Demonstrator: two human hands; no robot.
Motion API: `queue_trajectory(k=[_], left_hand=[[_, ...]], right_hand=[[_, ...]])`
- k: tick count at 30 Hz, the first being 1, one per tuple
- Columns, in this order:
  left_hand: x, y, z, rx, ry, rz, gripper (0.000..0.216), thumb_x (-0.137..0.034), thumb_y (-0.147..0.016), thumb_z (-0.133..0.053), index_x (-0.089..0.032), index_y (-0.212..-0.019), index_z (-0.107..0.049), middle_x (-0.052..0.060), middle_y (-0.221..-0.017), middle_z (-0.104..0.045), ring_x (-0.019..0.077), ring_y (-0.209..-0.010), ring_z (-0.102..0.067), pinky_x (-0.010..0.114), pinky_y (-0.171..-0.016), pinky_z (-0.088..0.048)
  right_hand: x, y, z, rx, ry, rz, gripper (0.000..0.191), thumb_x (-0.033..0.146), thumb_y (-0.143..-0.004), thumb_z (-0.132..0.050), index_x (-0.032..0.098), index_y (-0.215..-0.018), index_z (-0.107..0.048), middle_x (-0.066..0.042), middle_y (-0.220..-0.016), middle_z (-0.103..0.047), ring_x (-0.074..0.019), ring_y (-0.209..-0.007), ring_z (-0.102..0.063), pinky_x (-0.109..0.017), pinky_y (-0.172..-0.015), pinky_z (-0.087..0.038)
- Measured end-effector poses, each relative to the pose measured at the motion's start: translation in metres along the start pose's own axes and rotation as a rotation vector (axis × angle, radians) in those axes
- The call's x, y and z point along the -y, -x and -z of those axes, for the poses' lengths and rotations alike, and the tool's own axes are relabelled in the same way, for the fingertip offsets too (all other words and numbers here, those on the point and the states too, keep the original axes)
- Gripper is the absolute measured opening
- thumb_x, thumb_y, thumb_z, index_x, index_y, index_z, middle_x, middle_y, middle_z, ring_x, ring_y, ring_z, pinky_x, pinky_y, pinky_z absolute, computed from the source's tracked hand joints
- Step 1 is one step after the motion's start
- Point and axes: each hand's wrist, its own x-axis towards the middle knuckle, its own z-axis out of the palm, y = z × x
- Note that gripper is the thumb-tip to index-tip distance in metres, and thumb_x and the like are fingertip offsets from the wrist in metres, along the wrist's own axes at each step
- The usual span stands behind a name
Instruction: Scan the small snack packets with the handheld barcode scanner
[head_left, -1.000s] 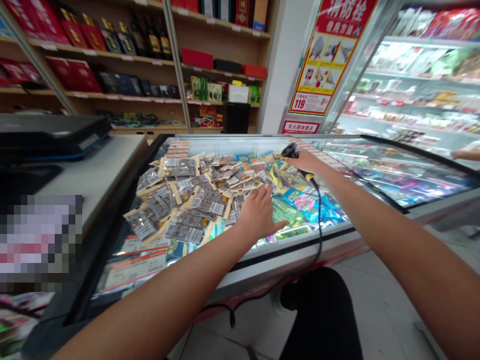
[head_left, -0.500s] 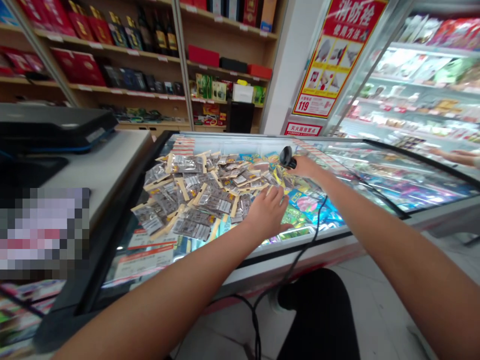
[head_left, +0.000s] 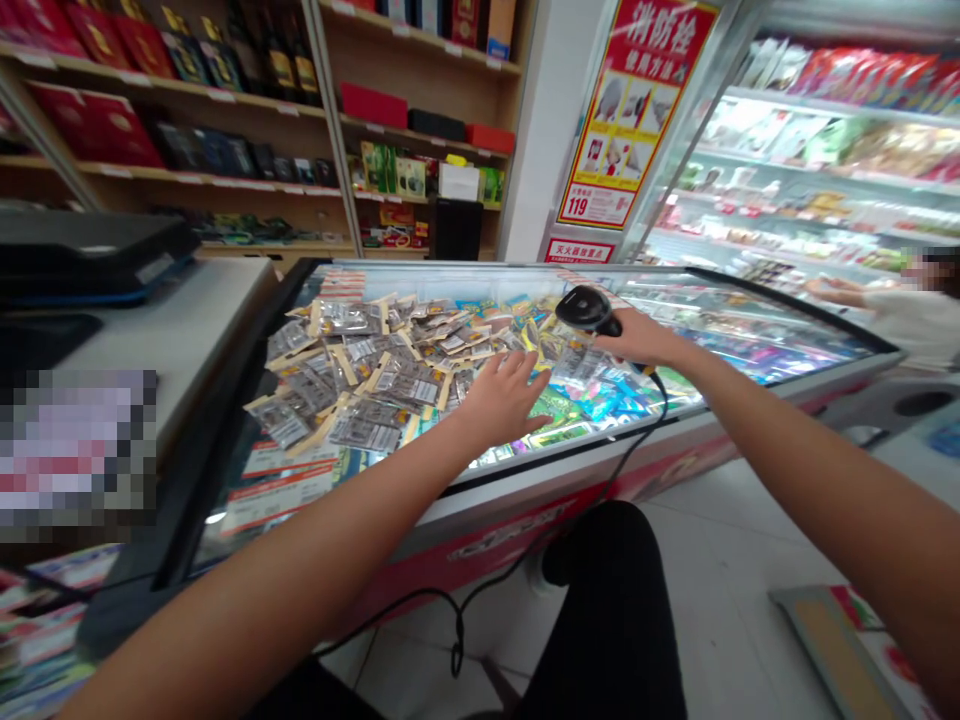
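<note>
My right hand (head_left: 637, 338) grips a black barcode scanner (head_left: 586, 310) by its handle, above the glass lid of a chest freezer (head_left: 450, 482). The scanner's head points left, and its cord drops down over the freezer's front. A greyish packet (head_left: 576, 362) lies on the glass just below the scanner. My left hand (head_left: 501, 400) is open, fingers spread, at the right edge of a loose pile of small packets (head_left: 405, 380). These packets have clear fronts, cream header strips and barcode labels. Whether my left fingertips touch a packet, I cannot tell.
Left of the freezer stands a counter (head_left: 225, 300) with a dark machine (head_left: 97, 250). Shelves (head_left: 240, 190) with boxes and bottles line the back. At right are a lit display fridge (head_left: 817, 170) and another person (head_left: 907, 310). A cord (head_left: 457, 640) loops near my legs.
The scanner has turned so its head faces left and shows more. My view has shifted to the right, and another person has come into sight. A greyish packet now shows below the scanner.
</note>
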Motion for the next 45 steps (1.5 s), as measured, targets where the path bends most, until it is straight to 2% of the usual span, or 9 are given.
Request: queue_trajectory(k=[3,8,12,16,21,29,33,38,45], left_hand=[[-0.002,0.0,0.005,-0.025,0.008,-0.017,0.064,-0.058,-0.095,-0.046,-0.014,-0.142,-0.051,0.022,-0.15,-0.047,0.0377,-0.132,-0.048,0.049,-0.107,-0.035],[-0.007,-0.003,0.003,-0.004,0.112,-0.251,0.044,-0.036,-0.098,-0.05,-0.024,-0.14,-0.053,0.015,-0.153,-0.045,0.0312,-0.134,-0.048,0.045,-0.106,-0.038],[-0.012,-0.006,-0.001,0.038,0.213,-0.42,0.042,-0.017,-0.099,-0.042,-0.03,-0.135,-0.06,0.009,-0.143,-0.055,0.0265,-0.128,-0.054,0.04,-0.096,-0.043],[-0.013,-0.007,-0.001,0.044,0.245,-0.387,0.035,-0.032,-0.098,-0.047,-0.022,-0.125,-0.068,0.014,-0.138,-0.058,0.0308,-0.122,-0.056,0.044,-0.098,-0.042],[-0.017,-0.006,0.002,0.016,0.237,-0.364,0.076,-0.076,-0.088,-0.041,-0.011,-0.119,-0.066,0.022,-0.14,-0.055,0.0374,-0.12,-0.054,0.049,-0.1,-0.04],[-0.029,-0.011,0.013,-0.036,0.374,-0.531,0.037,-0.044,-0.098,-0.047,-0.022,-0.124,-0.062,0.014,-0.138,-0.057,0.0282,-0.121,-0.056,0.041,-0.096,-0.043],[-0.024,-0.011,0.004,0.045,0.385,-0.417,0.04,-0.044,-0.1,-0.043,-0.02,-0.123,-0.065,0.013,-0.133,-0.061,0.0266,-0.115,-0.063,0.039,-0.096,-0.047],[-0.017,-0.005,-0.008,0.107,0.272,-0.122,0.087,-0.073,-0.09,-0.041,-0.009,-0.149,-0.045,0.026,-0.15,-0.047,0.0402,-0.138,-0.046,0.051,-0.109,-0.038],[-0.017,-0.002,-0.017,0.194,0.288,0.016,0.102,-0.087,-0.082,-0.034,-0.016,-0.155,-0.039,0.028,-0.163,-0.024,0.0445,-0.15,-0.025,0.056,-0.115,-0.028]], right_hand=[[0.002,-0.004,0.009,0.117,-0.199,-0.027,0.024,0.03,-0.074,-0.065,0.016,-0.094,-0.065,-0.005,-0.075,-0.069,-0.0158,-0.054,-0.057,-0.028,-0.054,-0.046],[0.006,-0.008,-0.007,-0.113,-0.155,-0.011,0.019,0.03,-0.073,-0.068,0.016,-0.087,-0.066,-0.005,-0.081,-0.069,-0.0183,-0.069,-0.061,-0.027,-0.062,-0.047],[0.005,0.002,-0.015,-0.122,-0.128,-0.091,0.017,0.032,-0.076,-0.067,0.016,-0.081,-0.064,-0.004,-0.072,-0.066,-0.0189,-0.066,-0.06,-0.028,-0.059,-0.045],[0.003,0.022,-0.011,-0.123,-0.248,-0.126,0.018,0.036,-0.08,-0.067,0.019,-0.083,-0.062,0.0,-0.057,-0.058,-0.0157,-0.05,-0.053,-0.028,-0.05,-0.043],[0.002,0.044,-0.007,-0.121,-0.392,-0.137,0.018,0.036,-0.084,-0.065,0.02,-0.077,-0.06,0.001,-0.052,-0.055,-0.0137,-0.045,-0.049,-0.027,-0.044,-0.039],[0.001,0.056,-0.012,-0.075,-0.419,-0.2,0.028,0.04,-0.085,-0.066,0.019,-0.069,-0.056,0.0,-0.054,-0.054,-0.012,-0.047,-0.048,-0.026,-0.044,-0.037],[0.0,0.058,-0.016,-0.037,-0.648,-0.214,0.024,0.04,-0.084,-0.069,0.018,-0.081,-0.059,0.001,-0.059,-0.053,-0.011,-0.048,-0.047,-0.024,-0.044,-0.038],[0.012,0.069,-0.011,0.187,-1.076,-0.394,0.025,0.044,-0.09,-0.062,0.019,-0.089,-0.058,0.002,-0.061,-0.05,-0.0085,-0.043,-0.04,-0.022,-0.039,-0.036],[0.015,0.092,-0.011,0.391,-1.038,-0.521,0.031,0.05,-0.089,-0.062,0.019,-0.087,-0.057,0.002,-0.06,-0.054,-0.0076,-0.039,-0.039,-0.021,-0.035,-0.034]])
